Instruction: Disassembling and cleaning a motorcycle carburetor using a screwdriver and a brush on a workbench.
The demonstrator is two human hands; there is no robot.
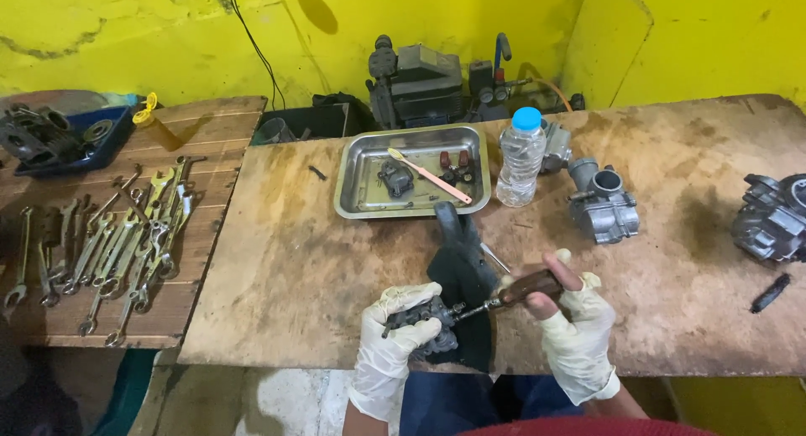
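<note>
1. The left hand [395, 335], in a pale glove, is at the near edge of the table [319, 268], near the centre. The palm faces right and the fingers curl around a small dark metal part [424, 318]; the grip is closed tight on it.
2. The right hand [571, 318], also gloved, is just right of the left one. The wrist comes up from the near side, and the fingers wrap a screwdriver [512, 295] w/ a brown wooden handle. The grip is closed on the handle, thumb on top.
3. The screwdriver shaft points left and a bit down; its tip touches the metal part between both hands.
4. Under and behind the hands lies a dark cloth [462, 268], going from the near edge towards the far side.
5. Far of the cloth is a steel tray [353, 193] w/ a toothbrush [428, 176] and some small parts inside.
6. Just right of the tray stands a clear plastic bottle [520, 163] w/ a blue cap, upright.
7. Right of the bottle is a grey carburettor [606, 205]; another engine part [772, 218] is at the far-right edge.
8. On the left, a lower wooden bench [218, 134] carries many wrenches [117, 243] in rows and a blue tray [109, 146] w/ parts at its far end.
</note>
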